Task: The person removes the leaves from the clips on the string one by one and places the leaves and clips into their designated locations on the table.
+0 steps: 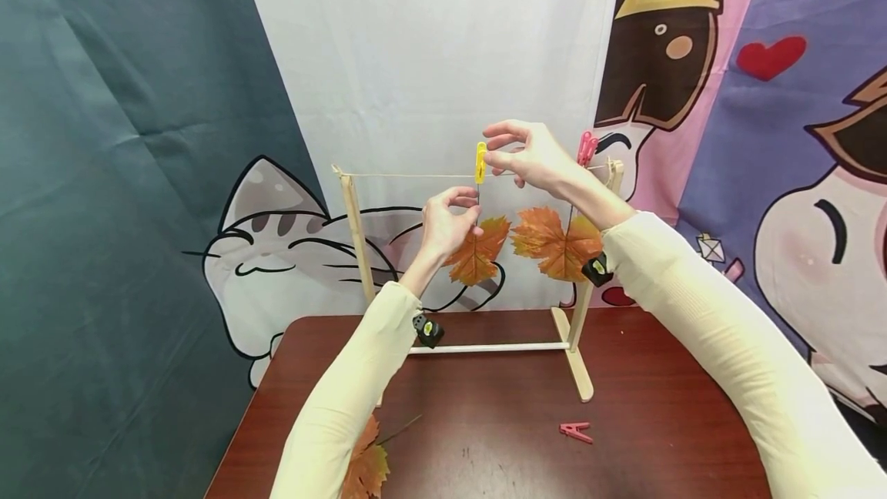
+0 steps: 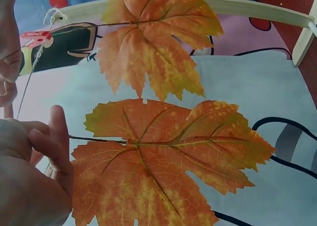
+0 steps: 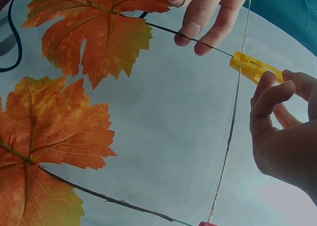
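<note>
A yellow clothespin sits on the string, with the stem of an orange maple-like leaf at its jaws. My right hand pinches the clothespin's outer end between thumb and finger. Just below, my left hand is beside the stem, which passes across its fingertips; a gap shows between thumb and fingers. To the right, a second orange leaf hangs by its stem from a pink clothespin.
The string runs between two wooden posts of a stand joined low by a white bar. On the brown table lie a reddish clothespin and another leaf, partly behind my left sleeve. A printed cloth hangs behind.
</note>
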`<state>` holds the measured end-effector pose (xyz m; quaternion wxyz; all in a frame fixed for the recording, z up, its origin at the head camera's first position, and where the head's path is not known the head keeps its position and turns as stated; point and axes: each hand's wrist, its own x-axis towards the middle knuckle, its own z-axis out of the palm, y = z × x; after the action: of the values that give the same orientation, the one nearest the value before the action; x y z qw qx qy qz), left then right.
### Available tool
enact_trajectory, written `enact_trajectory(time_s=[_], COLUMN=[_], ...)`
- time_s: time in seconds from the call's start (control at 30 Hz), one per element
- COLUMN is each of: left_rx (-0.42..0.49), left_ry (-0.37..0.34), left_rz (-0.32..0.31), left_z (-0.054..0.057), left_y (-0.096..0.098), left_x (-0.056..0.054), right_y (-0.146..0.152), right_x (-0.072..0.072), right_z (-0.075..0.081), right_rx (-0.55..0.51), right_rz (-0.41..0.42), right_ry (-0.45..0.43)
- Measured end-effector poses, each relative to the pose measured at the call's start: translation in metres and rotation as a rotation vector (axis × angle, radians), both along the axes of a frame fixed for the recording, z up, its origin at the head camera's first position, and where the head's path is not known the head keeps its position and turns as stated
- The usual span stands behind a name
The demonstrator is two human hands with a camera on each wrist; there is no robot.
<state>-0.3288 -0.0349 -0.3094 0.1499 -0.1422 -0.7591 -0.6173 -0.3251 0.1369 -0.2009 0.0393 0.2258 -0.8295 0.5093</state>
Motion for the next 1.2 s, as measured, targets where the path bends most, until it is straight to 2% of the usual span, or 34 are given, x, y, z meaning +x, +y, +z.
enact_trajectory(time_s=[0.43,0.93,1.2], left_rx=[-0.010,0.016,-0.003], left_ry=[0.034,0.036,0.046], left_rz=[0.017,0.001,0.006], left_z=[0.0001,-0.0014,0.0002], left_y=[0.0021,0.0026,0.0032], left_x=[-0.0002,0.0006,0.0015], right_y=[-0.0025,-0.0022,-0.0036], right_x=[-0.0006,-0.0021,-0.0027], right_z=[0.0050,0.0054,0.0070], right_rx=[0.019,0.045,0.057], right_rz=[0.018,0.015,0.005], right_ry=[0.016,0.038,0.029])
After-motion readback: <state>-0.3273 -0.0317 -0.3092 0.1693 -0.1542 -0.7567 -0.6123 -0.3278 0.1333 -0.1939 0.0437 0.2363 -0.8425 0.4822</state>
